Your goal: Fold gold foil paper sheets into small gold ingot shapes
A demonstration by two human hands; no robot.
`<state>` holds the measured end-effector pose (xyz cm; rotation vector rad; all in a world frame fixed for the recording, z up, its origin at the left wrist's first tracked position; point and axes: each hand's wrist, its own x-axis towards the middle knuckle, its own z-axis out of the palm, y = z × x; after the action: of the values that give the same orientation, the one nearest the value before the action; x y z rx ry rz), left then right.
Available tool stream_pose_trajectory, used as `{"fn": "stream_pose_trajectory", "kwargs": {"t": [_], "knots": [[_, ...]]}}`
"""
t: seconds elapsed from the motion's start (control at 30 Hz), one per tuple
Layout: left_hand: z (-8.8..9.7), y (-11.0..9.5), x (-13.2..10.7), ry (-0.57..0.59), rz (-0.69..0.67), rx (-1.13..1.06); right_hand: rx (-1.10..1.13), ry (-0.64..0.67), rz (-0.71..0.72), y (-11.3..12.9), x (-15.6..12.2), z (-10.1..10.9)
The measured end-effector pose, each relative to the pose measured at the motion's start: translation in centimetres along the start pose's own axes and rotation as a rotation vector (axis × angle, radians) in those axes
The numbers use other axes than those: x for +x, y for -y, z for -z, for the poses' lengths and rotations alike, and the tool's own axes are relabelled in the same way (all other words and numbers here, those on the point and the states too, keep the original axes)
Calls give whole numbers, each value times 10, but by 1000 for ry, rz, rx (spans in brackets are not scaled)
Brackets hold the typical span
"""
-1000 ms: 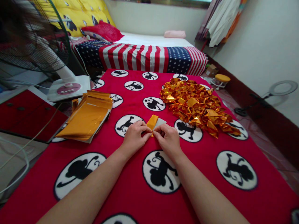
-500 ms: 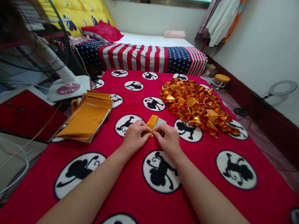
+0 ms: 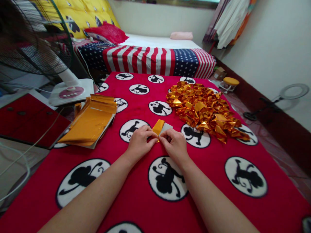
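Between my hands is a small sheet of gold foil paper, partly folded, with a pale grey back showing on its right side. My left hand pinches its near left edge between thumb and fingers. On the near right edge, the fingertips of my right hand are closed too, almost touching the left thumb. The near end of the paper is mostly hidden by my fingers. To the left lies a stack of flat gold foil sheets. A heap of folded gold foil pieces spreads out at the right.
A red cloth with monkey circles covers the surface under my hands. At the left stand a fan and a red-topped box. Beyond is a bed; a yellow stool and a ring-shaped stand are at right.
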<state>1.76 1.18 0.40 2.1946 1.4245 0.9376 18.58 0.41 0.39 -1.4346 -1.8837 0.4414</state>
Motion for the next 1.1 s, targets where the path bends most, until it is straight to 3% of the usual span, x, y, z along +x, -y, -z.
{"fn": "stream_pose_trajectory", "kwargs": {"t": [1.1], "knots": [[0, 0, 0, 5, 6, 2, 3, -32, -14, -3, -1, -5]]}}
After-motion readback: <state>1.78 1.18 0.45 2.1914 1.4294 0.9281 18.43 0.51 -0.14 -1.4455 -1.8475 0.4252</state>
